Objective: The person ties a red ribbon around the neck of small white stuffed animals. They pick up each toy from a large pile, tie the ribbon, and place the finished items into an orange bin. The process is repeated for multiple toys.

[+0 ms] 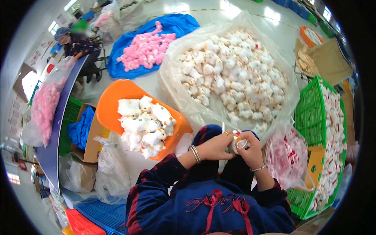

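Over my lap, both hands meet around a small white plush toy (236, 143), mostly hidden by the fingers. My left hand (214, 147) is closed on its left side, and a bit of white strip sticks up by the fingertips. My right hand (252, 151) pinches from the right, where a white cord loop (243, 143) shows. Just beyond the hands, a clear plastic sheet (172, 70) holds a big heap of white plush toys (239, 74) with tan parts. To the left, more white plush toys (147, 125) lie on an orange plastic chair (107, 100).
Right of me stand a green crate (311, 113) full of white and red toys and a clear bag (288, 152) with red ribbons. Pink plush pieces (147, 49) lie on a blue sheet (182, 23). Another person (84, 47) stands beside a blue-topped table (58, 129) at left.
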A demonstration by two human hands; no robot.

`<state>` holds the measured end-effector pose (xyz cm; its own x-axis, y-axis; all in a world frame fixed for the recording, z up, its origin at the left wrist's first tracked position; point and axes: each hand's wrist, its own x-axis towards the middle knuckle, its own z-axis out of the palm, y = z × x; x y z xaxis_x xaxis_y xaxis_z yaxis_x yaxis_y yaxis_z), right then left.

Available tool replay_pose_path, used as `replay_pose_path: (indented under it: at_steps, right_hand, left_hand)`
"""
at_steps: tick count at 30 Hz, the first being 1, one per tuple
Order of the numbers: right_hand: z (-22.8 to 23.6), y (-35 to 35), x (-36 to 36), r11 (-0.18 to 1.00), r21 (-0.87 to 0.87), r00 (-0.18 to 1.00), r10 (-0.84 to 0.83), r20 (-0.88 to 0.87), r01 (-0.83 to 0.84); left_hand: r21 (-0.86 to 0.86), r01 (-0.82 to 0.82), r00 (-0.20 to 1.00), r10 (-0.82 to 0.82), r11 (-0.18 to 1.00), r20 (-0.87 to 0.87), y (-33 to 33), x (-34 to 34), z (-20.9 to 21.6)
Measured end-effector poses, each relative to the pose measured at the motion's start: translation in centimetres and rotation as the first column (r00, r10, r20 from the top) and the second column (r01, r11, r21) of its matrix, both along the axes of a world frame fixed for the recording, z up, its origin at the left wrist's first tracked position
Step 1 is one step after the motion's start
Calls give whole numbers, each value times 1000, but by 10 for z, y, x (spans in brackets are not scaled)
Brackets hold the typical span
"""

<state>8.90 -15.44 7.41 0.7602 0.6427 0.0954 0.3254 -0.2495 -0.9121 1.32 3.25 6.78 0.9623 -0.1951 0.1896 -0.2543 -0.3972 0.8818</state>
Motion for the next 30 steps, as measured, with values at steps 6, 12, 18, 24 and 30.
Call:
replay_pose_path:
  at_steps: [6, 12, 18, 24, 30]
  right_hand:
    - [12, 7, 27, 977, 210, 877, 72, -475, 33]
    - [-5, 2, 47, 932, -169, 940, 336, 61, -322]
    - [-11, 7, 49, 920, -66, 897, 392, 204, -387]
    - [-4, 1, 52, 889, -134, 898, 438, -29, -438]
    - [-7, 3, 55, 865, 4, 864, 501, 45, -502]
  left_hand:
    - [-133, -315, 948, 304, 940, -93, -7, 1, 0]
    - [-164, -287, 952, 262, 944, -159, 0, 1, -7]
    - [-373, -147, 980, 82, 916, -183, -3, 2, -18]
    - [-292, -78, 976, 14, 953, -215, 4, 2, -21]
    - [-440, 12, 966, -124, 898, -228, 3, 0, -15]
